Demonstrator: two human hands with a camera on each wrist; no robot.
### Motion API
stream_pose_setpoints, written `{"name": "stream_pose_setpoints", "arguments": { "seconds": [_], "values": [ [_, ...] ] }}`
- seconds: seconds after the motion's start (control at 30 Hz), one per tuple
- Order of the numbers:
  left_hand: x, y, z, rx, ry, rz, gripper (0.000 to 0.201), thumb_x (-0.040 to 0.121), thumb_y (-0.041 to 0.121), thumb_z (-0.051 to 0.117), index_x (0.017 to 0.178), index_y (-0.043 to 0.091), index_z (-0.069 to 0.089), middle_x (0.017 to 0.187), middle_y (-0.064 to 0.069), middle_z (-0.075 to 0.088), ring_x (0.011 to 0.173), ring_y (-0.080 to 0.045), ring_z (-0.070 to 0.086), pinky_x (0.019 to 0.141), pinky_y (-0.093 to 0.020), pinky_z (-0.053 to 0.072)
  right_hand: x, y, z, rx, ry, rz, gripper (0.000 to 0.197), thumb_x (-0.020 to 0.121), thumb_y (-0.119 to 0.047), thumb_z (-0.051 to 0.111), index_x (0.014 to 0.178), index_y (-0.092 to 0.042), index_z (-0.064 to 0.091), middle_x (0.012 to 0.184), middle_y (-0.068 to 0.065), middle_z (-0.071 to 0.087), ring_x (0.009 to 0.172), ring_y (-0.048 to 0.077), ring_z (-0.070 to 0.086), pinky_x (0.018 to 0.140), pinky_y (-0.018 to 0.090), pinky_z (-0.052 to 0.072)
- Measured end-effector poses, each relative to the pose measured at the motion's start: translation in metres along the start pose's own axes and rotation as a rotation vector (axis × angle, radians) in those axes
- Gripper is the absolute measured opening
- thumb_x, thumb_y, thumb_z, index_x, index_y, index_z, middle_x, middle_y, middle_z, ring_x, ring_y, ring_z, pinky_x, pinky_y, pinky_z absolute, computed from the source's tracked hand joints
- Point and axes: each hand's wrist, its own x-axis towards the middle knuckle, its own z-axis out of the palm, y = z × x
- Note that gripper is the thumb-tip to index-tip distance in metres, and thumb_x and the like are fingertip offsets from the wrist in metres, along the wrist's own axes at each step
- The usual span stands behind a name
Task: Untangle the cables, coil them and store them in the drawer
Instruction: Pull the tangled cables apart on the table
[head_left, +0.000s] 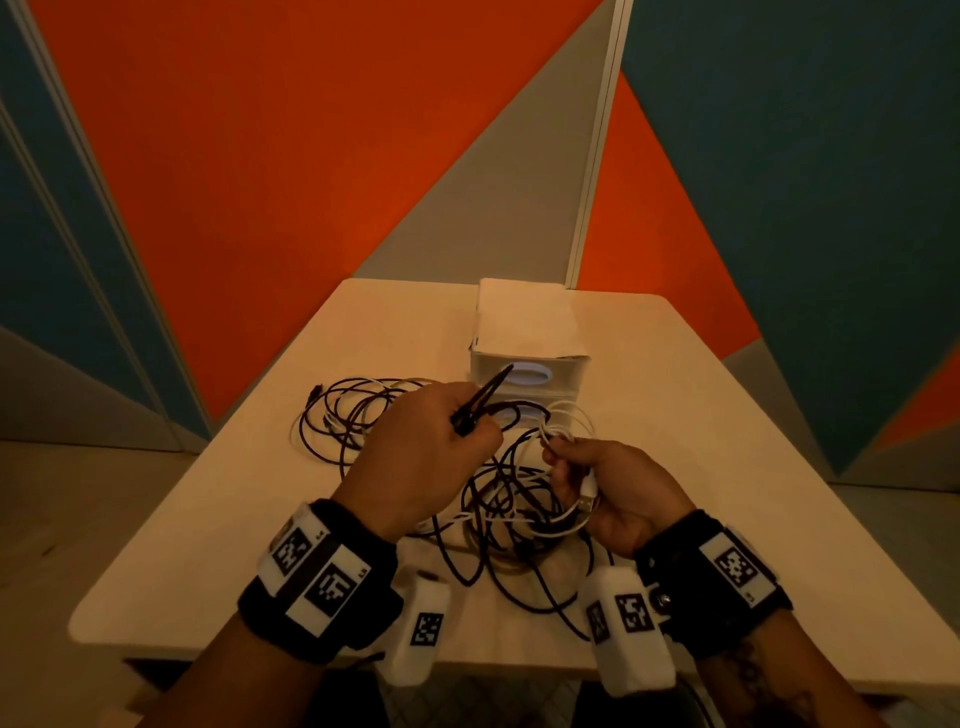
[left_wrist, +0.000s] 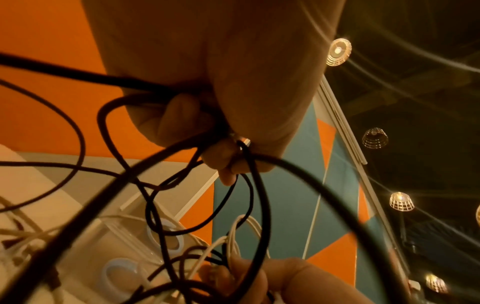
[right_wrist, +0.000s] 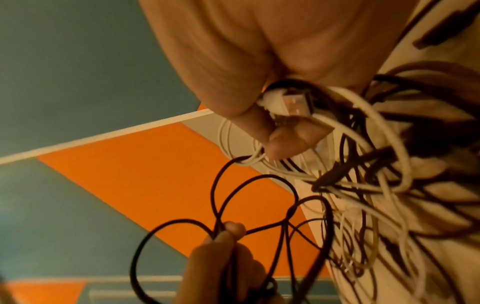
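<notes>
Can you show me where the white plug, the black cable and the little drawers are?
white plug (right_wrist: 294, 102), right wrist view, on its metal end.
black cable (head_left: 480, 400), head view, on the loops the left hand grips.
drawers (head_left: 524, 332), head view, on the top.

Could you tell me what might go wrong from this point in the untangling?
The left hand grips black cable and the right hand grips white cable, yet both still run into one tangle; pulling apart could tighten knots. The USB plug at the right fingers may snag on loops.
</notes>
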Motion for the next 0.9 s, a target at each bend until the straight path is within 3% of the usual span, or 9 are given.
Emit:
{"name": "stream_pose_setpoints", "arguments": {
  "seconds": [0.13, 0.2, 0.3, 0.47, 0.57, 0.67, 0.73, 0.8, 0.9],
  "values": [
    [0.001, 0.006, 0.003, -0.075, -0.055, -0.015, 0.043, 0.095, 0.028, 0.07, 0.056, 0.036, 0.056, 0.05, 0.012, 0.045, 0.048, -0.008, 0.041, 0.054, -0.022, 0.031, -0.003, 0.006, 0.006, -0.295, 0.08, -0.23, 0.005, 0.087, 0.007, 0.067, 0.089, 0.007, 0.071, 0.072, 0.015, 0.064, 0.056, 0.017, 0.059, 0.052, 0.022, 0.053],
    [0.002, 0.013, 0.007, -0.091, -0.066, -0.003, 0.027, 0.094, 0.035, 0.074, 0.068, 0.042, 0.07, 0.059, 0.022, 0.06, 0.058, -0.001, 0.056, 0.057, -0.014, 0.035, -0.005, 0.008, 0.009, -0.403, 0.093, -0.326, 0.009, 0.084, 0.005, 0.07, 0.092, 0.005, 0.074, 0.068, 0.012, 0.064, 0.06, 0.021, 0.06, 0.055, 0.024, 0.053],
    [0.006, 0.014, 0.01, -0.149, -0.013, -0.031, 0.014, 0.093, 0.041, 0.074, 0.085, 0.031, 0.08, 0.068, 0.02, 0.069, 0.066, 0.001, 0.063, 0.062, -0.016, 0.042, -0.008, 0.01, 0.01, -0.455, 0.096, -0.392, 0.007, 0.085, 0.002, 0.072, 0.091, -0.001, 0.075, 0.064, 0.008, 0.066, 0.061, 0.022, 0.063, 0.058, 0.027, 0.053],
    [0.007, 0.002, 0.014, -0.179, 0.021, -0.015, 0.041, 0.099, 0.035, 0.068, 0.063, 0.017, 0.064, 0.054, 0.003, 0.035, 0.052, -0.012, 0.033, 0.056, -0.03, 0.029, -0.009, 0.013, 0.008, -0.28, 0.021, -0.308, 0.011, 0.089, -0.005, 0.071, 0.098, 0.001, 0.071, 0.074, 0.005, 0.074, 0.066, 0.015, 0.071, 0.078, 0.034, 0.061],
    [0.005, -0.001, 0.015, -0.14, 0.021, 0.009, 0.044, 0.1, 0.035, 0.068, 0.057, 0.037, 0.061, 0.051, 0.007, 0.041, 0.05, -0.011, 0.038, 0.052, -0.019, 0.027, -0.005, 0.011, 0.007, -0.149, -0.017, -0.161, 0.011, 0.094, -0.008, 0.066, 0.1, -0.001, 0.072, 0.079, 0.007, 0.071, 0.06, 0.013, 0.066, 0.076, 0.032, 0.057],
    [0.003, -0.001, 0.016, -0.073, 0.009, 0.009, 0.025, 0.098, 0.038, 0.069, 0.074, 0.042, 0.072, 0.055, 0.012, 0.053, 0.053, -0.007, 0.048, 0.051, -0.017, 0.032, -0.004, 0.009, 0.007, -0.081, -0.069, -0.082, 0.014, 0.097, -0.008, 0.061, 0.106, -0.005, 0.072, 0.089, 0.01, 0.068, 0.064, 0.015, 0.063, 0.063, 0.028, 0.055],
    [0.004, -0.002, 0.018, -0.069, -0.016, -0.015, 0.033, 0.099, 0.037, 0.068, 0.068, 0.046, 0.067, 0.052, 0.016, 0.052, 0.051, -0.005, 0.047, 0.05, -0.016, 0.031, -0.004, 0.009, 0.009, -0.085, -0.069, -0.07, 0.018, 0.097, -0.01, 0.061, 0.113, -0.008, 0.07, 0.09, 0.009, 0.071, 0.072, 0.016, 0.066, 0.06, 0.027, 0.057],
    [0.005, -0.005, 0.021, -0.084, -0.07, -0.038, 0.045, 0.102, 0.038, 0.064, 0.057, 0.038, 0.057, 0.048, 0.01, 0.044, 0.046, -0.008, 0.04, 0.051, -0.021, 0.028, -0.004, 0.01, 0.012, -0.134, -0.049, -0.102, 0.021, 0.095, -0.011, 0.061, 0.115, -0.009, 0.069, 0.091, 0.009, 0.073, 0.077, 0.019, 0.069, 0.061, 0.029, 0.056],
    [0.006, -0.008, 0.027, -0.034, -0.127, -0.006, 0.039, 0.103, 0.038, 0.061, 0.066, 0.028, 0.056, 0.053, 0.012, 0.05, 0.049, -0.006, 0.046, 0.052, -0.025, 0.033, -0.002, 0.012, 0.015, -0.217, -0.016, -0.195, 0.022, 0.092, -0.007, 0.059, 0.112, -0.003, 0.068, 0.103, 0.018, 0.074, 0.088, 0.027, 0.07, 0.075, 0.038, 0.058]
  ]
}}
